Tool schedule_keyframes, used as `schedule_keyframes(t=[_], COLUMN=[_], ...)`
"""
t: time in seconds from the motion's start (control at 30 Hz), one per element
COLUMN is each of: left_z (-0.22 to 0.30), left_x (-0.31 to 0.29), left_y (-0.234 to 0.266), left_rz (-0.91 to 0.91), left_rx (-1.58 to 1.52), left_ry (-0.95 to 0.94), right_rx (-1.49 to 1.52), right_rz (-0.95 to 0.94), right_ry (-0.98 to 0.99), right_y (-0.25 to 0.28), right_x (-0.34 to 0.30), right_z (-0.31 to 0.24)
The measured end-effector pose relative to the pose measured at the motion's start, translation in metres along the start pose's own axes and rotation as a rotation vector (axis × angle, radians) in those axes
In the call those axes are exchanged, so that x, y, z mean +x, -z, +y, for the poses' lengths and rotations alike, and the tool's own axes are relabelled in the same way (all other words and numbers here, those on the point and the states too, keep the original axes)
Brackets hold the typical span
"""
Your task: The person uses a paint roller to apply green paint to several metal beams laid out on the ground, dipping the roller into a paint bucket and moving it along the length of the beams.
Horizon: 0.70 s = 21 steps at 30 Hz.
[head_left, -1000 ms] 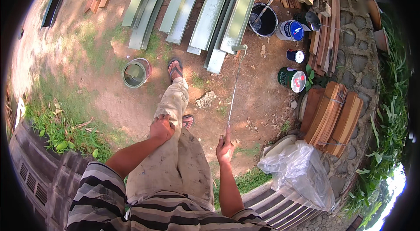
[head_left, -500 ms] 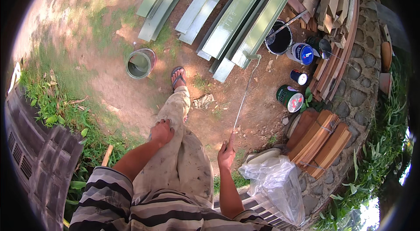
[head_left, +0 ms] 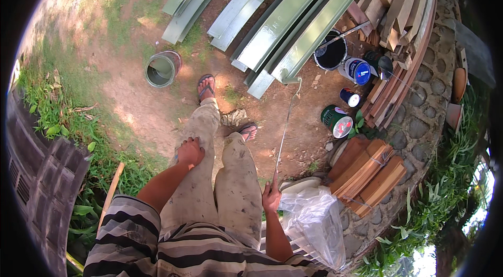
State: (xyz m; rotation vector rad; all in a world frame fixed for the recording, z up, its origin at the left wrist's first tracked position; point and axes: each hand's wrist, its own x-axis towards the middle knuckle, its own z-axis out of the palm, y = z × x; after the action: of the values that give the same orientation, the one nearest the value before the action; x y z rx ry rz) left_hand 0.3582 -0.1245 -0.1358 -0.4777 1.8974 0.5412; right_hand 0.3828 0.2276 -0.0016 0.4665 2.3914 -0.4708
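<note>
My right hand (head_left: 271,197) is closed around the handle of a long, thin paint roller (head_left: 283,138). The roller's head touches the near end of a green painted metal beam (head_left: 319,28), the rightmost of several long beams laid side by side. My left hand (head_left: 190,151) rests on my left trouser leg (head_left: 201,122), its fingers curled in; anything inside them is hidden. Ahead of my left foot, to its left, stands an open paint bucket (head_left: 161,69) with greenish-grey paint on its inside.
Right of the beams stand a bucket of dark liquid (head_left: 331,52), a blue-lidded white pail (head_left: 356,71), a small dark can (head_left: 349,97) and a green can (head_left: 336,121). Timber (head_left: 401,4) lies along a stone wall (head_left: 419,125). Clear plastic sheeting (head_left: 314,219) lies near tied boards (head_left: 361,172).
My right foot has come into view beside the left one. The roller head has shifted slightly left and nearer, at the beam's end. My left hand stays on my leg.
</note>
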Motion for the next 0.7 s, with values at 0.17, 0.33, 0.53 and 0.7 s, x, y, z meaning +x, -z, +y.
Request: schedule_keyframes(t=[0.17,0.33,0.53,0.7], left_z=[0.018,0.047,0.110,0.164], left_x=[-0.004,-0.012,-0.034,-0.055], left_y=[-0.012,-0.033,-0.083,-0.104], left_rz=[-0.021,0.034,0.129,0.146], left_rx=[0.016,0.037,0.062,0.091], left_ry=[0.064,0.079,0.193,0.276], right_rx=[-0.043,-0.007,0.052,0.007], right_rz=[-0.014,-0.048,0.022,-0.189], right_ry=[0.066,0.078,0.192,0.088], right_y=[0.016,0.035,0.090,0.135], right_x=[0.005,0.048,0.155,0.117], right_z=[0.042,0.070,0.040,0.051])
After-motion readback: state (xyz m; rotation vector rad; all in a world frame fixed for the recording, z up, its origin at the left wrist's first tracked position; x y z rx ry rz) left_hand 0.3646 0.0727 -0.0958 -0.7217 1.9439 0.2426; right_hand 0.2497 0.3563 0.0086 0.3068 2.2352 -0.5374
